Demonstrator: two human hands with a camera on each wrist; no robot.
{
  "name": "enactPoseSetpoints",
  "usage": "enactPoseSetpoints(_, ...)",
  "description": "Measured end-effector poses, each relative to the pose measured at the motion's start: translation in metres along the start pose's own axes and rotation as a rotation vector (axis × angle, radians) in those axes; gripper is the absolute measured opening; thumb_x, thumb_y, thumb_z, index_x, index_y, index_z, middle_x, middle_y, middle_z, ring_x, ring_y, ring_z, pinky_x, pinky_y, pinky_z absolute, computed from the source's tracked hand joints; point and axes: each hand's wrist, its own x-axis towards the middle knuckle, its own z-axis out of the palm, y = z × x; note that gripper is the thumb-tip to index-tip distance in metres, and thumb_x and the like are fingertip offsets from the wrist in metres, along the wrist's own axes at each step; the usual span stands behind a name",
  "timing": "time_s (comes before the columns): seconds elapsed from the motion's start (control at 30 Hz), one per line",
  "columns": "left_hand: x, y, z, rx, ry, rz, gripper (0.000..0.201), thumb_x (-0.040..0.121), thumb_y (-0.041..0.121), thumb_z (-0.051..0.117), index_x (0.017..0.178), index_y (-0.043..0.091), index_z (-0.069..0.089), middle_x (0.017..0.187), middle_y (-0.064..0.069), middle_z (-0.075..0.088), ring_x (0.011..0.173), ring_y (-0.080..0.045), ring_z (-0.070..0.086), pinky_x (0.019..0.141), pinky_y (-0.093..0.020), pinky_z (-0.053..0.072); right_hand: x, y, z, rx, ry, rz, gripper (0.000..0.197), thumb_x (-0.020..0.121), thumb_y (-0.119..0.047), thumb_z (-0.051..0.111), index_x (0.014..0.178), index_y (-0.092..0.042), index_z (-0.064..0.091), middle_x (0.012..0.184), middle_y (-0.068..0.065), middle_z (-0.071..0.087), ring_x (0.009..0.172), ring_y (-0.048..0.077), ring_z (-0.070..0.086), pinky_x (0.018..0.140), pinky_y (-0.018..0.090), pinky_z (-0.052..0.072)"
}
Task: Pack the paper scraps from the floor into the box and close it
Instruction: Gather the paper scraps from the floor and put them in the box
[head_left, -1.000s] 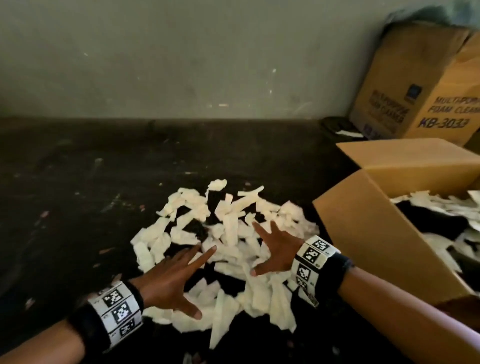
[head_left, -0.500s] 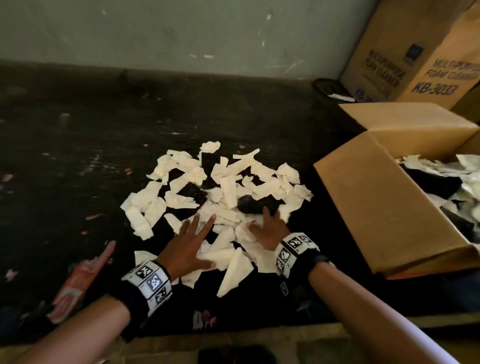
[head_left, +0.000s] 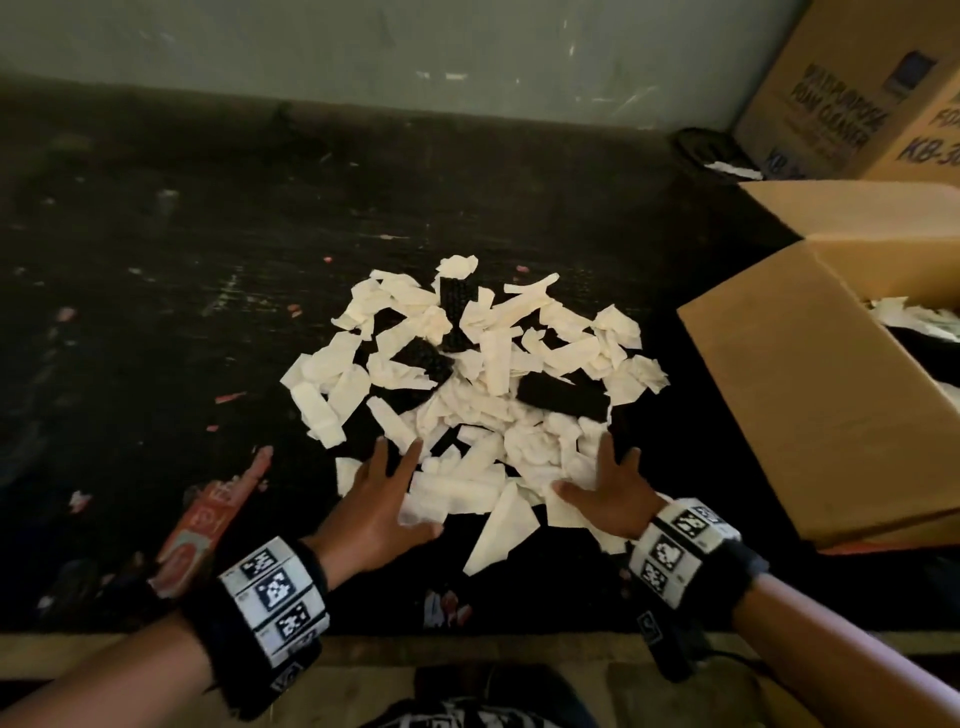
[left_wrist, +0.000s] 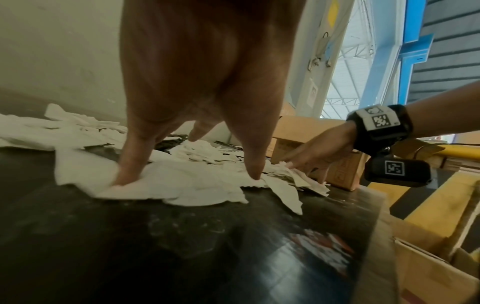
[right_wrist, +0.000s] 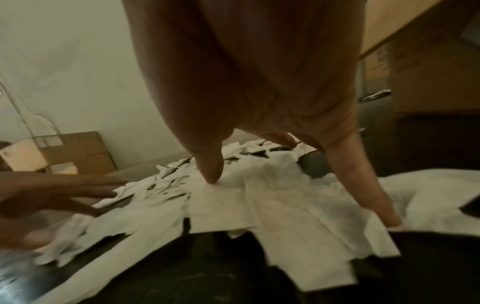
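A heap of white paper scraps (head_left: 483, 384) lies on the dark floor (head_left: 156, 260), with a few black pieces mixed in. My left hand (head_left: 379, 499) rests palm down on the heap's near left edge, its spread fingers (left_wrist: 124, 176) pressing on a scrap (left_wrist: 166, 185). At the near right edge my right hand (head_left: 608, 493) also lies flat, thumb and fingers (right_wrist: 211, 172) pressing on paper (right_wrist: 275, 203). Neither hand holds anything. The open cardboard box (head_left: 810, 405) stands to the right with scraps (head_left: 919, 322) inside, its flaps up.
A larger printed carton (head_left: 857, 98) stands against the wall at the back right. A red wrapper (head_left: 208, 519) lies on the floor left of my left hand. Small bits litter the floor. A pale wooden edge (head_left: 519, 652) runs along the near side.
Both hands have come down from above the heap onto its near edge and now press flat on the scraps, slightly farther apart. The view has tilted downward.
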Motion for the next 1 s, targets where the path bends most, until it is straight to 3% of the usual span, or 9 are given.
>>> enactPoseSetpoints(0.2, 0.023, 0.016, -0.006, -0.09, 0.062, 0.121, 0.1, 0.078, 0.055, 0.067, 0.15, 0.034, 0.001, 0.159, -0.006, -0.01, 0.146, -0.025, 0.002, 0.112, -0.039, 0.022, 0.001, -0.042, -0.001, 0.086, -0.009, -0.263, 0.095, 0.09, -0.052, 0.052, 0.151, -0.017, -0.011, 0.157, 0.02, -0.018, 0.146, 0.034, 0.01, 0.115, 0.034, 0.02)
enactPoseSetpoints(0.3, 0.015, 0.018, -0.013, 0.065, 0.093, 0.114, 0.11, 0.068, 0.075, 0.058, 0.15, 0.034, -0.003, 0.159, -0.006, -0.012, 0.146, -0.027, -0.002, 0.111, -0.052, 0.025, -0.003, -0.038, -0.019, -0.067, -0.009, -0.312, 0.103, 0.081, -0.061, 0.059, 0.151, -0.026, -0.008, 0.158, 0.013, -0.017, 0.146, 0.035, 0.012, 0.115, 0.043, 0.025)
enactPoseSetpoints(0.37, 0.007, 0.018, -0.011, 0.149, 0.066, 0.109, 0.123, 0.055, 0.089, 0.049, 0.147, 0.036, -0.014, 0.157, -0.008, -0.019, 0.145, -0.029, -0.009, 0.111, -0.059, 0.017, -0.006, -0.023, -0.032, -0.228, -0.056, -0.349, 0.118, 0.071, -0.064, 0.068, 0.148, -0.034, -0.016, 0.157, 0.009, -0.022, 0.147, 0.034, 0.002, 0.116, 0.052, 0.021)
enactPoseSetpoints(0.5, 0.009, 0.026, 0.013, 0.252, 0.029, 0.142, 0.126, 0.06, 0.083, 0.057, 0.139, 0.04, -0.032, 0.15, -0.007, -0.037, 0.139, -0.029, -0.03, 0.111, -0.064, -0.003, -0.002, 0.005, -0.031, -0.54, -0.027, -0.448, 0.14, 0.057, -0.068, 0.074, 0.143, -0.031, -0.031, 0.151, 0.013, -0.035, 0.144, 0.036, -0.017, 0.115, 0.056, -0.005)
enactPoseSetpoints(0.57, 0.019, 0.03, 0.023, 0.316, 0.073, 0.175, 0.129, 0.059, 0.082, 0.058, 0.135, 0.041, -0.037, 0.146, -0.009, -0.04, 0.135, -0.028, -0.036, 0.108, -0.067, -0.009, 0.01, 0.008, -0.024, -0.584, 0.019, -0.467, 0.142, 0.055, -0.072, 0.072, 0.142, -0.03, -0.032, 0.15, 0.014, -0.037, 0.144, 0.036, -0.019, 0.114, 0.056, -0.01)
enactPoseSetpoints(0.67, 0.035, 0.031, 0.021, 0.411, 0.143, 0.184, 0.133, 0.055, 0.085, 0.057, 0.135, 0.037, -0.038, 0.148, -0.015, -0.039, 0.133, -0.03, -0.04, 0.103, -0.064, -0.021, 0.026, 0.0, -0.018, -0.611, 0.159, -0.496, 0.143, 0.05, -0.082, 0.065, 0.145, -0.029, -0.027, 0.149, 0.015, -0.036, 0.145, 0.036, -0.015, 0.115, 0.059, -0.007)
enactPoseSetpoints(0.73, 0.045, 0.031, 0.011, 0.479, 0.169, 0.175, 0.133, 0.056, 0.084, 0.058, 0.136, 0.034, -0.036, 0.147, -0.018, -0.04, 0.134, -0.032, -0.04, 0.099, -0.062, -0.025, 0.036, -0.011, -0.021, -0.637, 0.203, -0.522, 0.143, 0.051, -0.079, 0.068, 0.145, -0.028, -0.026, 0.151, 0.017, -0.032, 0.145, 0.036, -0.014, 0.115, 0.061, -0.006)
enactPoseSetpoints(0.83, 0.056, 0.028, -0.003, 0.501, 0.207, 0.152, 0.133, 0.056, 0.083, 0.06, 0.14, 0.033, -0.03, 0.149, -0.02, -0.033, 0.136, -0.032, -0.036, 0.098, -0.062, -0.023, 0.048, -0.03, -0.033, -0.642, 0.204, -0.593, 0.14, 0.056, -0.072, 0.072, 0.146, -0.026, -0.025, 0.153, 0.018, -0.028, 0.144, 0.038, -0.015, 0.112, 0.06, -0.01)
enactPoseSetpoints(1.0, 0.078, 0.02, -0.021, 0.447, 0.159, 0.094, 0.137, 0.051, 0.088, 0.056, 0.142, 0.031, -0.029, 0.146, -0.016, -0.04, 0.132, -0.029, -0.041, 0.101, -0.062, -0.022, 0.076, -0.054, -0.044, -0.637, 0.151, -0.654, 0.143, 0.05, -0.078, 0.07, 0.143, -0.033, -0.029, 0.152, 0.014, -0.034, 0.142, 0.039, -0.023, 0.11, 0.067, -0.009)
